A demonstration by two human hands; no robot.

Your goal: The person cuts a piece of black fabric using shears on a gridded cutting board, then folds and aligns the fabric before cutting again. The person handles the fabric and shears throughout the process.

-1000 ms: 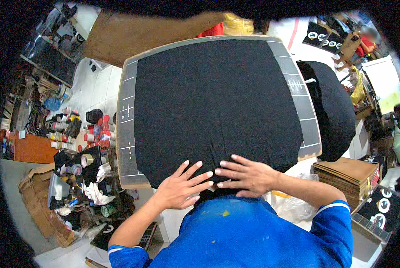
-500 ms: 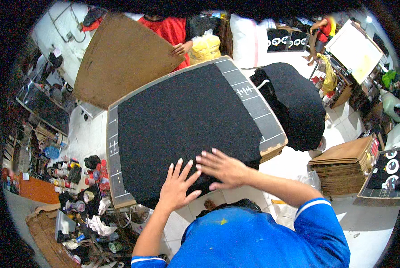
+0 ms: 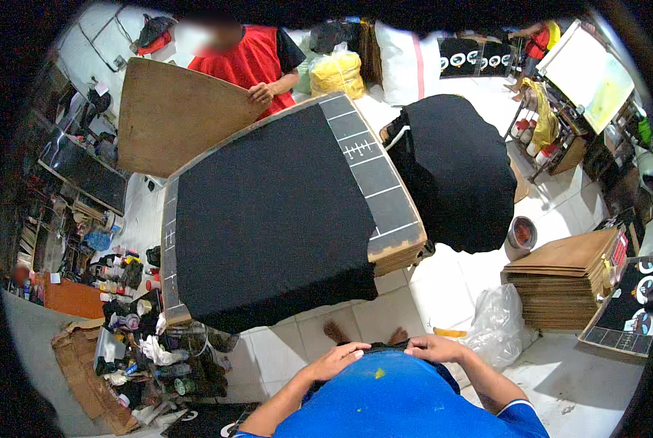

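A black cloth [image 3: 268, 212] lies flat over a stack of boards [image 3: 396, 252] in front of me, its near edge hanging past the stack. Dark strips with white ruled lines show at both sides of it. Both my hands are off the cloth, back at my waist. My left hand [image 3: 335, 360] rests at the front edge of my blue shirt [image 3: 385, 398], fingers stretched and close together. My right hand [image 3: 440, 349] is at the shirt's other side, its fingers bent against the fabric. What lies under the fingertips is partly hidden.
A person in red and black holds a brown board [image 3: 184, 120] beyond the stack. Right of it stands a black-draped mound [image 3: 461, 175]. A small bucket [image 3: 521, 235], a cardboard stack [image 3: 560, 285] and a clear plastic bag [image 3: 498, 325] are at right; clutter [image 3: 155, 358] fills the left.
My hands have left the cloth's near edge and come back to my waist. I stand farther from the stack. The other person's board has tipped lower.
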